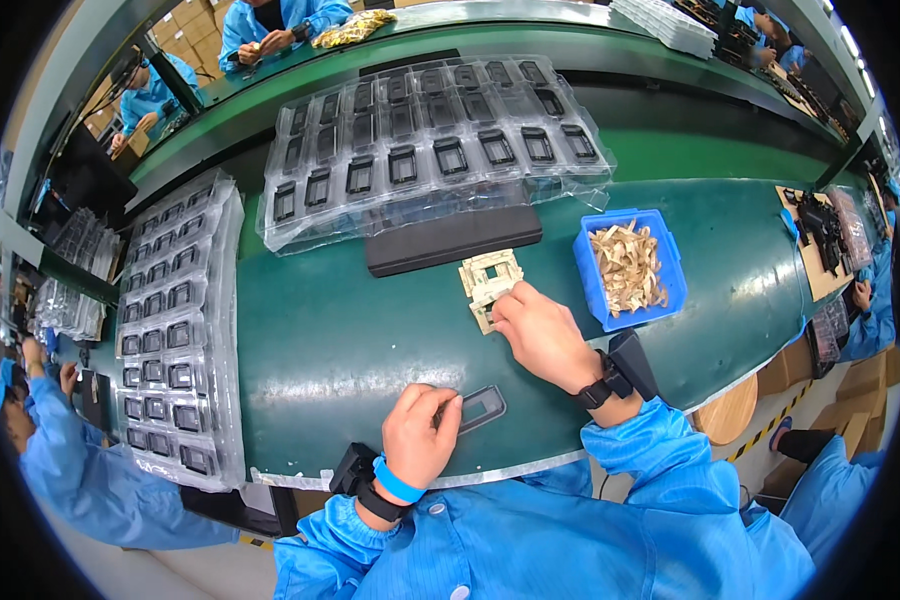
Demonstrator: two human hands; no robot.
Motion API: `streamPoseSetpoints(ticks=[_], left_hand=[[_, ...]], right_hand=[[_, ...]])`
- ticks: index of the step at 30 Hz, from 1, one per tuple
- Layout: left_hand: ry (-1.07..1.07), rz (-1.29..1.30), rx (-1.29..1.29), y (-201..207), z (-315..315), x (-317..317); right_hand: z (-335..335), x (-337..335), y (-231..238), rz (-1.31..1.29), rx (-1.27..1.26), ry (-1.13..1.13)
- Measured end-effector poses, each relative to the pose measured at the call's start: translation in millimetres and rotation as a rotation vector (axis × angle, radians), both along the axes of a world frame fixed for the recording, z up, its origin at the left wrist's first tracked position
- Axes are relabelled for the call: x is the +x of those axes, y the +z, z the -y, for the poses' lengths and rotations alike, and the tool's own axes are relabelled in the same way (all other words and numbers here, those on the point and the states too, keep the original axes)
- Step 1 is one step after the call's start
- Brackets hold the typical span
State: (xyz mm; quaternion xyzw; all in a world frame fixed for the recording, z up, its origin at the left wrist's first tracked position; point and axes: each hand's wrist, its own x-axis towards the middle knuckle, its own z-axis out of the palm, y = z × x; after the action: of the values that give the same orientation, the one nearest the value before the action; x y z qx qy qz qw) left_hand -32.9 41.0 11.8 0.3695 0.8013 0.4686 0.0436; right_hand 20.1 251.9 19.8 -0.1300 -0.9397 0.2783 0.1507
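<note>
Sleeves: blue smock sleeves [530, 540] at the lower edge, a black band on each wrist, plus a blue band on the left one.
Left hand: left hand [420, 435] sits on the green table [340, 340] near its front edge; fingers curled, thumb and fingertips pinching the left end of a dark rectangular frame [482, 408] that lies flat on the table.
Right hand: right hand [535, 330] is further in, fingers bent and pressed down on a small stack of beige square frame pieces [488, 277]; whether it grips one or only touches, can't tell.
Blue bin: blue bin [630, 268] just right of the beige stack, full of beige scraps.
Black tray: long black tray [453, 240] just behind the beige stack.
Far trays: clear blister trays [435, 150] with rows of dark frames, behind the black tray.
Left trays: second stack of clear trays [175, 330] along the left side, same dark frames.
Others: people in blue smocks at the benches around.
</note>
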Motion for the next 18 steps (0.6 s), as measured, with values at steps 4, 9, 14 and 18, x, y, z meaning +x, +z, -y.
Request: streamPoseSetpoints(ticks=[4,9,14,18], left_hand=[[0.012,0.044,-0.01,4.9,-1.1,-0.1],[0.006,0.071,0.018,23.9,-15.8,-14.0],[-0.046,0.06,0.016,32.6,-37.1,-27.4],[0.008,0.258,-0.015,30.2,-35.9,-25.4]], right_hand=[[1.7,2.9,4.3,-0.026,0.039,0.044],[7.9,6.9,11.4,-0.108,0.222,0.169],[18.8,10.3,16.9,-0.112,0.378,0.252],[17.8,9.1,15.4,-0.193,0.152,0.221]])
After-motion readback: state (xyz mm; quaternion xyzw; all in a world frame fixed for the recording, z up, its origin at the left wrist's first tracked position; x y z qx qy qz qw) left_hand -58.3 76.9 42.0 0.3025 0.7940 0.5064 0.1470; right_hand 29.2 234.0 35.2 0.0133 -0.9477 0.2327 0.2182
